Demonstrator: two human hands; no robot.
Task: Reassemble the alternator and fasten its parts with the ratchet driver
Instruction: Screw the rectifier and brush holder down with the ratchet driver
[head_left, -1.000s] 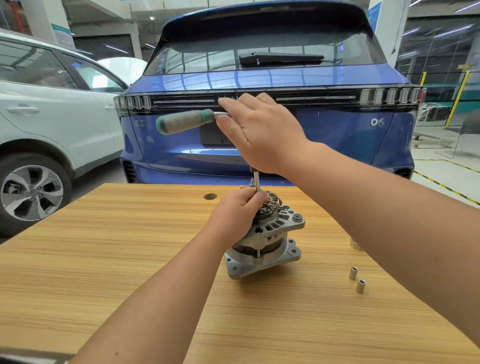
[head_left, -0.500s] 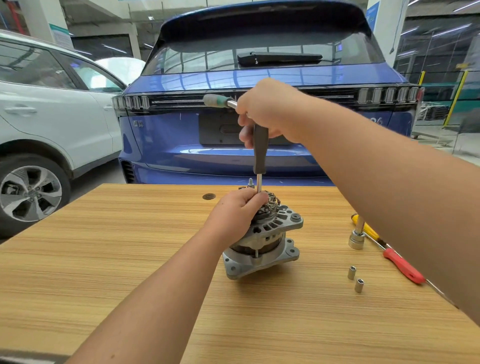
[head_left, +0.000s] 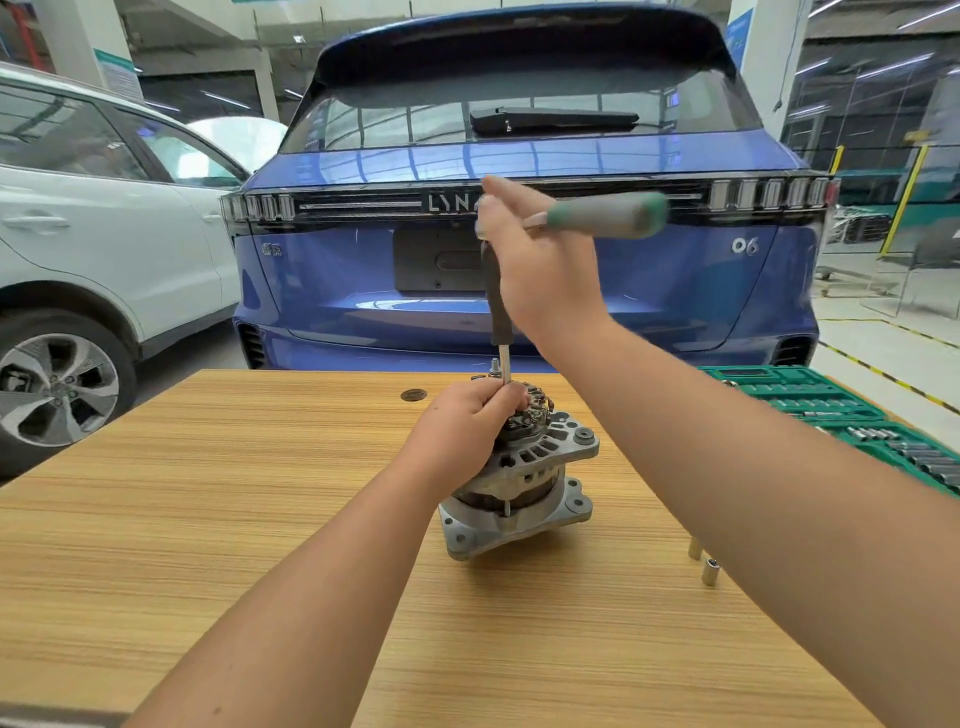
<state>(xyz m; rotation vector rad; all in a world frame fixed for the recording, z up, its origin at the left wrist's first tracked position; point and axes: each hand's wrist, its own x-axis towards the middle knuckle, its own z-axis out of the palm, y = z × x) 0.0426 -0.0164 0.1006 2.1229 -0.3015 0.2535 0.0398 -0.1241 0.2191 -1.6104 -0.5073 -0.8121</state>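
Right, my right hand (head_left: 540, 270) grips the ratchet driver (head_left: 602, 215) directly above the alternator (head_left: 524, 473) on the table (head_left: 208, 519), shaft plumb, handle swung right, left hand (head_left: 465, 421) fingers pinching the shaft's tip there.

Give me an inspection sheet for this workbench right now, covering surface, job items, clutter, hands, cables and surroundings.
Surface: wooden table, round hole near the far edge.
Job's things: alternator upright at centre; ratchet driver upright on its top.
Clutter: two small sockets at right; green socket tray on the far right.
Hands: left hand grips the alternator top; right hand holds the driver.
Cables: nothing seen.
Surroundings: blue car, white car.
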